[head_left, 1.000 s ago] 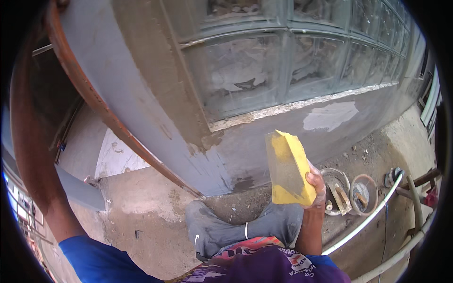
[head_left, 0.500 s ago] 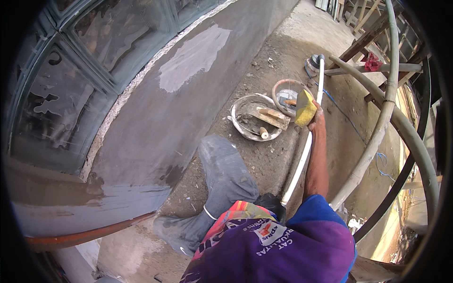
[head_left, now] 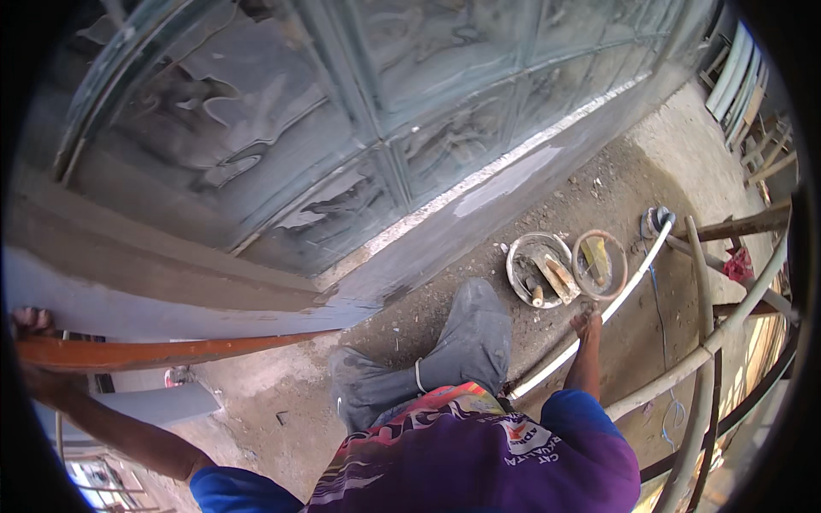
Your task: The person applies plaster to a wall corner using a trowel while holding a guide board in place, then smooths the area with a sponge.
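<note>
My left hand (head_left: 34, 321) is at the far left, its fingers curled over the long orange-brown board (head_left: 171, 352) that runs along the wall's lower edge. Part of this hand is cut off by the dark rim of the view. My right hand (head_left: 587, 320) is just below a round bucket (head_left: 622, 289), with loosely bent fingers and nothing visible in them. Inside that bucket lies a yellow sponge (head_left: 597, 258). Beside it, a pale-rimmed basin (head_left: 511, 272) holds a wooden-handled float (head_left: 560, 280) and a tool with a rounded wooden grip (head_left: 537, 297).
A grey plastered wall (head_left: 428, 261) rises on the left beneath framed glass panes (head_left: 462, 162). A white pipe (head_left: 547, 371) runs along the ground to my right. Beyond it stand bamboo poles (head_left: 663, 385), and a blue cord (head_left: 657, 299) lies on the dirt.
The yellow sponge has gone from my right hand into the bucket. My left hand has come into view on the orange-brown board. The view has swung left, toward the glass panes.
</note>
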The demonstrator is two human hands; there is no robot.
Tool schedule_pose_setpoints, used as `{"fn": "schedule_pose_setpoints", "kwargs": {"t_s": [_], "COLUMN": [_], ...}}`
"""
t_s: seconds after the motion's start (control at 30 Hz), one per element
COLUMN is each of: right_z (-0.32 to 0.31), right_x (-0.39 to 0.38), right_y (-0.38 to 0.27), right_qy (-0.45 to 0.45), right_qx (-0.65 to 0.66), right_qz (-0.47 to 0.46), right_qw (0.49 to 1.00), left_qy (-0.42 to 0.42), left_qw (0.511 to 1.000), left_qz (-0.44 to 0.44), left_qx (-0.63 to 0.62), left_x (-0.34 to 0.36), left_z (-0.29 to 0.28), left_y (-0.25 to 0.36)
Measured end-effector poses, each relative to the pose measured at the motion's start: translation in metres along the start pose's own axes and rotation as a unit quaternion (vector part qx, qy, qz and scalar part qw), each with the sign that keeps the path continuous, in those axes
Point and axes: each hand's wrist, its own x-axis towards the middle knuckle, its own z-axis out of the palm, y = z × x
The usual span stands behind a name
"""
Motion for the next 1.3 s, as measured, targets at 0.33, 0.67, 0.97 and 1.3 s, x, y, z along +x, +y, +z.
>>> {"fn": "schedule_pose_setpoints", "kwargs": {"t_s": [0.33,0.67,0.97,1.3], "right_z": [-0.059,0.038,0.045,-0.06], "right_x": [-0.216,-0.38,-0.497,-0.577], "right_y": [0.027,-0.192,-0.242,-0.149], "right_qy": [-0.252,-0.212,-0.198,-0.075], "right_qx": [-0.199,-0.272,-0.224,-0.336], "right_qz": [0.224,-0.028,-0.208,-0.22], "right_qw": [0.92,0.938,0.931,0.913], "left_qy": [0.04,-0.027,-0.248,-0.398], "left_qw": [0.993,0.981,0.936,0.848], "left_qz": [-0.071,-0.14,-0.153,-0.128], "left_qx": [-0.089,-0.128,-0.198,-0.326], "left_x": [-0.015,-0.024,-0.012,-0.008], "left_z": [0.028,0.031,0.066,0.163], "left_y": [0.01,0.028,0.062,0.086]}}
